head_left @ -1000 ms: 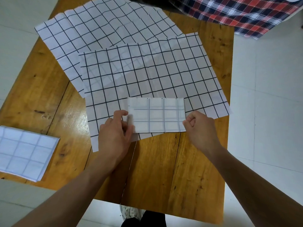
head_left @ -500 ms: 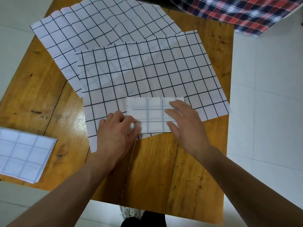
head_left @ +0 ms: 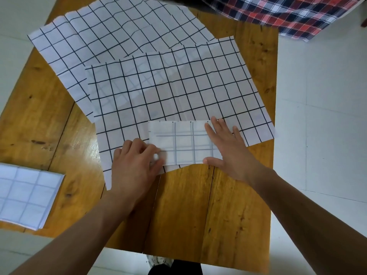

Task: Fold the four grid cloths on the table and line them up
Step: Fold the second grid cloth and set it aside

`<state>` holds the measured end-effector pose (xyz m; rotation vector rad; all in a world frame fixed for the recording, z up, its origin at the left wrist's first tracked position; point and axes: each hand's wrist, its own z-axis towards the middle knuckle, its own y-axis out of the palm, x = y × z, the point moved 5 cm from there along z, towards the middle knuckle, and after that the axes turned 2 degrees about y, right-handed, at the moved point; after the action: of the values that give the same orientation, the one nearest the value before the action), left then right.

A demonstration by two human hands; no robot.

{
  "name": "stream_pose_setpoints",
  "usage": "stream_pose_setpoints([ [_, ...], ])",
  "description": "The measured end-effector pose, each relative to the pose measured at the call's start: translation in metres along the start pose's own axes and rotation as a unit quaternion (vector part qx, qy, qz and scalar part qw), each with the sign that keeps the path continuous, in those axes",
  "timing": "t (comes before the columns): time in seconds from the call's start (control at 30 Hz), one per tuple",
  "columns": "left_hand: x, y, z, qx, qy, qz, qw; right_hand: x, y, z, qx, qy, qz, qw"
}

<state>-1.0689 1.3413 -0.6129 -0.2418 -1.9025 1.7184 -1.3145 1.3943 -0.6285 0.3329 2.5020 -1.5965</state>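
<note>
The right hand (head_left: 228, 149) lies flat with fingers spread on the folded grid cloth (head_left: 184, 144), which sits atop an unfolded grid cloth (head_left: 174, 92) near the table's (head_left: 198, 211) front. The left hand (head_left: 135, 165), fingers curled, seems to pinch the folded cloth's left end. Another folded cloth (head_left: 25, 195) lies well apart at the left edge.

I see a wooden table (head_left: 198, 205) of warm orange planks filling the middle of the frame. A finished folded grid cloth (head_left: 25, 197) lies on it at lower left. Two unfolded grid cloths lie directly on the wood: the far spread cloth (head_left: 111, 34) at upper left and the near spread cloth (head_left: 178, 92) at centre, overlapping it.
</note>
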Motion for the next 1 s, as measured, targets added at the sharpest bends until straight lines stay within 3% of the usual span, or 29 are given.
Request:
stream_pose_setpoints([
  [0.1,0.014,-0.002,0.004,-0.025,0.003,0.060,0.998,0.003,0.001,0.000,-0.006,-0.010,-0.023,1.000],
  [0.37,0.083,0.033,0.031,-0.072,0.060,0.049,0.994,0.004,0.003,0.000,0.000,-0.017,-0.024,1.000],
  [0.8,0.005,0.023,0.006,-0.123,0.072,0.089,0.986,0.027,0.001,-0.012,-0.004,-0.044,-0.036,0.998],
  [1.0,0.006,0.008,0.011,-0.118,0.107,0.085,0.984,0.027,-0.005,-0.012,0.023,-0.039,0.031,0.998],
])
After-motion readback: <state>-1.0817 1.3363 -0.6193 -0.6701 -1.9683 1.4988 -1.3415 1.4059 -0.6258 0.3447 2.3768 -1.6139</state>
